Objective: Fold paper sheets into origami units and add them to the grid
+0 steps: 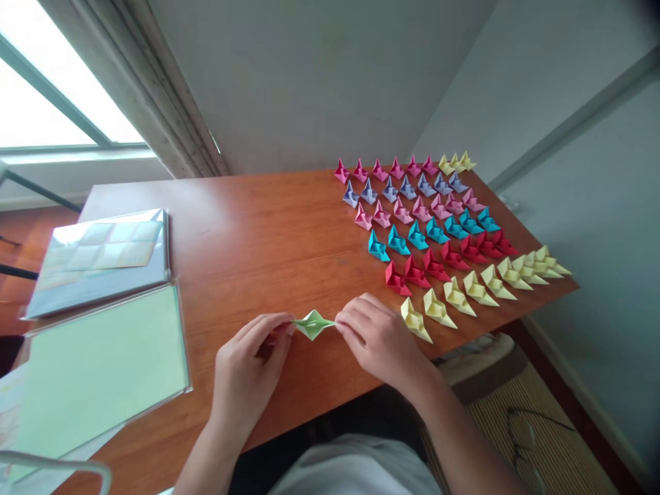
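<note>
Clock face over the whole view, twelve at top.
Eight: pack of green paper [103, 378], flat, apparently kept within reach.
Seven: left hand [247, 368], thumb and fingers pinching the green piece's left tip.
Six: green folded paper [314, 324], between both hands, likely gripped by its tips to leave the middle uncovered.
Five: right hand [379, 337], pinching the other tip.
Two to four: paper boats [415, 320], rows mostly one colour each, presumably to keep shades apart.
Surface [258, 234]: glossy brown wood.
Room: window [51, 82] and curtain [149, 89] at ten; plain wall [309, 75], twelve.
</note>
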`<action>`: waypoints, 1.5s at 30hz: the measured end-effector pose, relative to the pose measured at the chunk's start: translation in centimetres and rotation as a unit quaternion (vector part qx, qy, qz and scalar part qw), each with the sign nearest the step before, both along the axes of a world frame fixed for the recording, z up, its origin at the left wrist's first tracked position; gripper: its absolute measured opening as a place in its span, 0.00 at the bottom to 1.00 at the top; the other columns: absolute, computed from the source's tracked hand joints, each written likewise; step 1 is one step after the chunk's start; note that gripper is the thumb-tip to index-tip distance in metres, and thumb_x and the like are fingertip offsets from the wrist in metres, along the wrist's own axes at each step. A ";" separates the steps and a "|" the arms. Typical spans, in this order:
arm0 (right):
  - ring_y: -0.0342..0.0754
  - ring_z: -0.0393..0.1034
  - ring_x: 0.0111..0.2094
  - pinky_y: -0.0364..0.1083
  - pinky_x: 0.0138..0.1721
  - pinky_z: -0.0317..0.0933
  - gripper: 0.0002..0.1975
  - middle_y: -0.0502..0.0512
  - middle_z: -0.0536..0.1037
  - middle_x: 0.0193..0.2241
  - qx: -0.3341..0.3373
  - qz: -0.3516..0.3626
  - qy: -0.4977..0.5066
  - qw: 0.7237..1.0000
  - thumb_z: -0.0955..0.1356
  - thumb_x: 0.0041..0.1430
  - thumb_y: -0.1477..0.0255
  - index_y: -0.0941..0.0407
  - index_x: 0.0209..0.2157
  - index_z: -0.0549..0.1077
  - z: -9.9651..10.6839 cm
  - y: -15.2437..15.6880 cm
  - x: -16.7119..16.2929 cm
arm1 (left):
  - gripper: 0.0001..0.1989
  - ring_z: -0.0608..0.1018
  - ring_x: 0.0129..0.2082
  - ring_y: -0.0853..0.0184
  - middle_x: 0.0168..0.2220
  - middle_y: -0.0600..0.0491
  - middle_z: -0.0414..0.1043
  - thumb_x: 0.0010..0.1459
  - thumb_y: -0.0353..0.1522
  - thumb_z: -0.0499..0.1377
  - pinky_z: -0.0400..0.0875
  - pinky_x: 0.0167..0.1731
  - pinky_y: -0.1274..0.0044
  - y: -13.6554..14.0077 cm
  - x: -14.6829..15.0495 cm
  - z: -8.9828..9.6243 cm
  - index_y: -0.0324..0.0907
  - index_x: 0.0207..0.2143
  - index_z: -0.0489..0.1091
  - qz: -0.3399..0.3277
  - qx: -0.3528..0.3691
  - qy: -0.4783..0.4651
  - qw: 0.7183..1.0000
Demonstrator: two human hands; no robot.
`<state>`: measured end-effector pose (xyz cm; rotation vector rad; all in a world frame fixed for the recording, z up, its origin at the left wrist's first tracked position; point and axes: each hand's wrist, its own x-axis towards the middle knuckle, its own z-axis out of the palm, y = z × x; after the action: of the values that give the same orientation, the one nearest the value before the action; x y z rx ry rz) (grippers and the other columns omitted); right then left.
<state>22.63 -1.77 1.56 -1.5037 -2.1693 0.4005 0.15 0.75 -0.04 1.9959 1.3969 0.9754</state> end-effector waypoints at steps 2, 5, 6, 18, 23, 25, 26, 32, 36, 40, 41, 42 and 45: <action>0.50 0.68 0.39 0.49 0.42 0.63 0.06 0.54 0.76 0.35 -0.001 -0.001 -0.003 1.000 0.65 0.68 0.75 0.54 0.36 0.72 0.0 0.0 0.0 | 0.04 0.77 0.26 0.73 0.33 0.56 0.79 0.62 0.31 0.61 0.73 0.28 0.83 0.0 0.0 0.0 0.43 0.38 0.75 -0.001 -0.001 0.003 1.000; 0.50 0.68 0.39 0.49 0.42 0.63 0.06 0.54 0.77 0.35 0.003 -0.004 -0.001 1.000 0.64 0.69 0.75 0.55 0.37 0.72 0.1 -0.2 -0.1 | 0.05 0.77 0.27 0.74 0.35 0.56 0.79 0.63 0.31 0.60 0.73 0.29 0.83 0.0 0.1 0.0 0.44 0.40 0.75 0.007 -0.010 -0.002 1.000; 0.50 0.68 0.39 0.49 0.42 0.64 0.06 0.54 0.77 0.35 0.004 -0.005 0.001 1.000 0.64 0.68 0.75 0.55 0.37 0.72 0.1 -0.2 -0.1 | 0.05 0.77 0.28 0.74 0.36 0.56 0.79 0.63 0.31 0.60 0.73 0.29 0.83 0.0 0.1 0.1 0.44 0.41 0.75 0.011 -0.013 -0.005 1.000; 0.50 0.69 0.39 0.50 0.42 0.65 0.04 0.54 0.78 0.36 0.016 -0.004 0.018 1.000 0.66 0.68 0.75 0.55 0.41 0.73 -0.2 -0.5 0.1 | 0.06 0.79 0.32 0.72 0.38 0.54 0.79 0.64 0.30 0.58 0.73 0.32 0.81 -0.4 0.0 0.3 0.43 0.42 0.75 0.026 -0.024 -0.029 0.999; 0.50 0.69 0.37 0.49 0.41 0.64 0.04 0.53 0.77 0.34 0.014 -0.002 0.011 1.000 0.66 0.68 0.74 0.55 0.38 0.73 0.0 -0.3 0.1 | 0.06 0.79 0.32 0.72 0.39 0.54 0.79 0.64 0.30 0.59 0.73 0.32 0.81 -0.4 0.1 0.4 0.43 0.41 0.75 0.030 -0.023 -0.031 0.999; 0.49 0.69 0.37 0.49 0.40 0.63 0.06 0.53 0.77 0.33 0.015 0.003 0.015 1.000 0.66 0.68 0.75 0.54 0.36 0.73 -0.1 -0.2 0.1 | 0.06 0.79 0.32 0.72 0.39 0.54 0.79 0.64 0.30 0.59 0.73 0.32 0.81 -0.4 0.0 0.5 0.43 0.41 0.75 0.032 -0.026 -0.028 0.999; 0.49 0.69 0.36 0.49 0.40 0.63 0.06 0.53 0.77 0.33 0.017 0.004 0.018 1.000 0.66 0.68 0.75 0.54 0.35 0.73 -0.1 -0.1 0.1 | 0.06 0.79 0.32 0.72 0.39 0.54 0.79 0.64 0.31 0.59 0.73 0.32 0.81 -0.4 0.0 0.5 0.43 0.41 0.75 0.032 -0.025 -0.026 0.999; 0.48 0.70 0.35 0.48 0.39 0.64 0.07 0.52 0.78 0.31 0.047 -0.015 0.060 0.997 0.66 0.68 0.75 0.54 0.35 0.74 0.9 0.1 0.6 | 0.06 0.80 0.32 0.71 0.38 0.54 0.80 0.64 0.32 0.59 0.75 0.33 0.82 -0.4 -0.4 0.0 0.44 0.41 0.75 0.016 -0.004 -0.001 1.000; 0.46 0.72 0.35 0.46 0.39 0.66 0.06 0.51 0.79 0.32 0.112 -0.083 0.085 0.987 0.68 0.66 0.74 0.52 0.34 0.76 3.9 1.4 5.9 | 0.07 0.82 0.33 0.71 0.38 0.55 0.81 0.64 0.35 0.59 0.76 0.34 0.84 -0.2 -0.8 -0.6 0.45 0.41 0.75 0.006 0.028 0.027 0.999; 0.48 0.75 0.34 0.45 0.38 0.65 0.07 0.53 0.81 0.33 0.167 -0.306 -0.015 0.937 0.71 0.62 0.66 0.53 0.34 0.80 6.5 5.4 16.9 | 0.09 0.83 0.33 0.70 0.37 0.55 0.82 0.65 0.38 0.57 0.77 0.35 0.84 -0.1 -0.9 -0.6 0.46 0.40 0.76 0.004 0.071 0.058 0.996; 0.48 0.75 0.35 0.44 0.39 0.65 0.08 0.54 0.82 0.35 0.154 -0.381 -0.050 0.910 0.70 0.62 0.65 0.54 0.35 0.80 6.7 6.8 20.0 | 0.10 0.83 0.32 0.69 0.36 0.55 0.82 0.65 0.39 0.57 0.77 0.35 0.83 0.0 -0.9 -0.6 0.46 0.39 0.76 0.001 0.073 0.066 0.995; 0.49 0.75 0.36 0.44 0.41 0.64 0.09 0.57 0.83 0.36 0.150 -0.421 -0.066 0.892 0.69 0.62 0.67 0.56 0.36 0.80 6.8 8.2 22.9 | 0.10 0.84 0.32 0.69 0.36 0.55 0.82 0.65 0.39 0.57 0.78 0.35 0.83 0.1 -0.9 -0.7 0.46 0.38 0.77 0.001 0.080 0.069 0.994; 0.51 0.74 0.39 0.46 0.44 0.61 0.08 0.63 0.83 0.39 0.113 -0.484 -0.101 0.862 0.68 0.60 0.73 0.59 0.37 0.80 6.2 12.4 29.7 | 0.11 0.85 0.33 0.67 0.37 0.54 0.83 0.64 0.40 0.57 0.80 0.35 0.82 0.3 -1.2 -1.2 0.47 0.38 0.78 0.007 0.093 0.075 0.993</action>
<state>52.37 10.59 7.72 -2.2895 -1.2392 -0.3591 -1.02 1.03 -1.19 2.2396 1.4464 1.0108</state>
